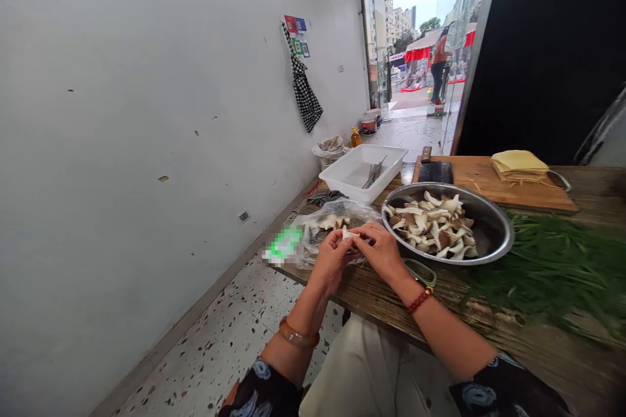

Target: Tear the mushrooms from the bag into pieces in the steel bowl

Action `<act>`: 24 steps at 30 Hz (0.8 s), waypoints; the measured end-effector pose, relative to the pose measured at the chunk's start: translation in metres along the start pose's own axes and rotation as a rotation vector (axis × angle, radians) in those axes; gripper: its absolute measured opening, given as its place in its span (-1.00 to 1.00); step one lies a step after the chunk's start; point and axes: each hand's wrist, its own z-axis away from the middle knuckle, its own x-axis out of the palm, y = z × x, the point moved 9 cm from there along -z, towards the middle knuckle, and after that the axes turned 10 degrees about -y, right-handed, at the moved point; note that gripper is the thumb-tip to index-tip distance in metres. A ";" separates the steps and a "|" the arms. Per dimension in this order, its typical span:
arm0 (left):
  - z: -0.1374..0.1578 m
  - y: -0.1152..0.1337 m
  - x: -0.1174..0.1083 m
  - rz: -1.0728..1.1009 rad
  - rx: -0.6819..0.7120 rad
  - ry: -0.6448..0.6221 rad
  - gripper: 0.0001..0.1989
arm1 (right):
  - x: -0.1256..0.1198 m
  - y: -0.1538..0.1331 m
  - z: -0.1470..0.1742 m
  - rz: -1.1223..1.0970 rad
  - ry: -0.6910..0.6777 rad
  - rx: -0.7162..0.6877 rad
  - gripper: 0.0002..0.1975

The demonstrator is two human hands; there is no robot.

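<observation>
A small pale piece of mushroom (349, 234) is pinched between the fingertips of my left hand (333, 257) and my right hand (382, 253). Both hands meet over the near edge of the table, in front of a clear plastic bag (313, 225). More mushroom (335, 222) shows inside that bag. Just right of my right hand stands a steel bowl (493, 234), with torn white and brown mushroom pieces (435, 221) heaped in it. Below the bowl, close to my right wrist, lie green-handled scissors (419, 272), partly hidden by my arm.
Long green leaves (557, 270) spread over the table's right side. Behind the bowl, a cleaver (435, 172) and stacked yellow sheets (519, 165) rest on a wooden board (469, 176). A white tray (337, 176) holding thin metal skewers stands at the back left, near the wall.
</observation>
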 end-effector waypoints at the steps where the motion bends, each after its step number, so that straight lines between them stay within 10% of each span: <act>1: -0.002 0.000 0.002 0.002 0.003 -0.005 -0.61 | 0.000 -0.001 -0.001 0.009 -0.004 -0.006 -0.83; 12: -0.016 0.057 -0.001 -0.256 0.263 0.166 -0.79 | 0.010 0.018 -0.006 0.057 0.004 0.055 -0.65; 24: -0.072 0.055 0.171 -0.732 0.435 -0.307 -0.59 | 0.027 0.025 -0.012 0.106 -0.057 -0.022 -0.71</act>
